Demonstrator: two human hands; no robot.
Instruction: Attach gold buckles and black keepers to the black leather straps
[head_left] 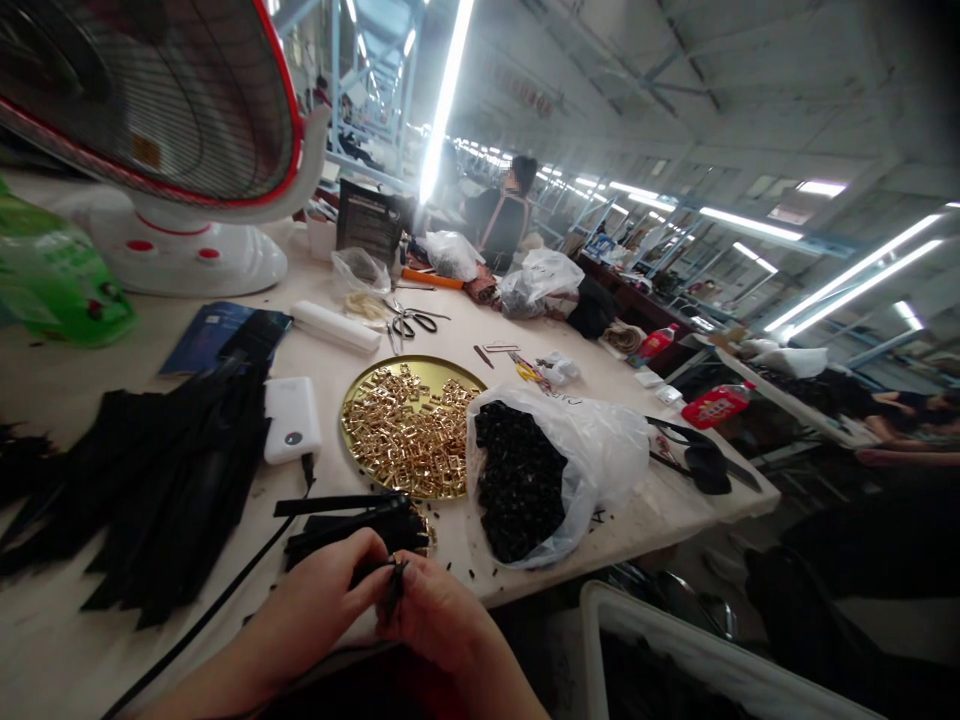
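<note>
My left hand and my right hand meet at the table's front edge, fingers pinched together. Between them is a black strap, with a bit of gold metal showing at the fingertips. Just beyond lies a small pile of black straps with gold fittings at their right ends. Behind it stands a round gold tray full of small gold buckles. To the right, an open clear plastic bag holds many small black pieces. Part of the held strap is hidden by my fingers.
Long black strips cover the left side near a white power bank with a cable. A fan and green bottle stand behind. Scissors lie farther back. A white bin is below right. A person sits beyond.
</note>
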